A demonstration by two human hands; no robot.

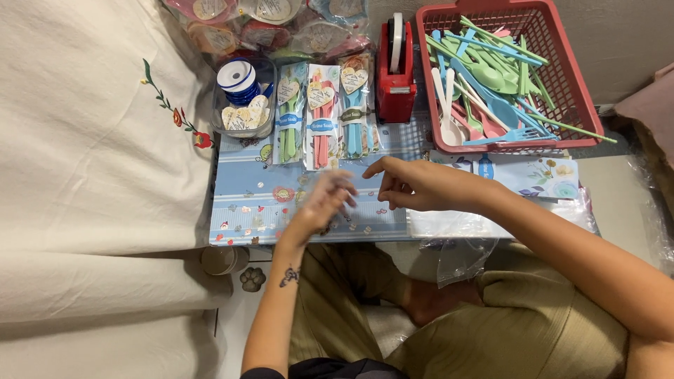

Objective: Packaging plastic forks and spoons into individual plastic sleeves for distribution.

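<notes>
My left hand (pixel 324 200) hovers blurred over the blue patterned lap board (pixel 246 203), fingers loosely spread, nothing visible in it. My right hand (pixel 407 184) rests just to its right on the board, fingers apart and curled down, holding nothing I can see. Just beyond both hands lie three clear packets of plastic cutlery with heart tags: a green set (pixel 289 112), a pink set (pixel 321 116) and a blue set (pixel 353 112).
A red basket (pixel 572 91) of loose pastel spoons and forks stands at the back right. A red tape dispenser (pixel 394 70) is beside it. A clear tub (pixel 242 105) holds blue ribbon and heart tags. Clear bags (pixel 456 224) lie under my right forearm. Cream cloth (pixel 91 140) covers the left.
</notes>
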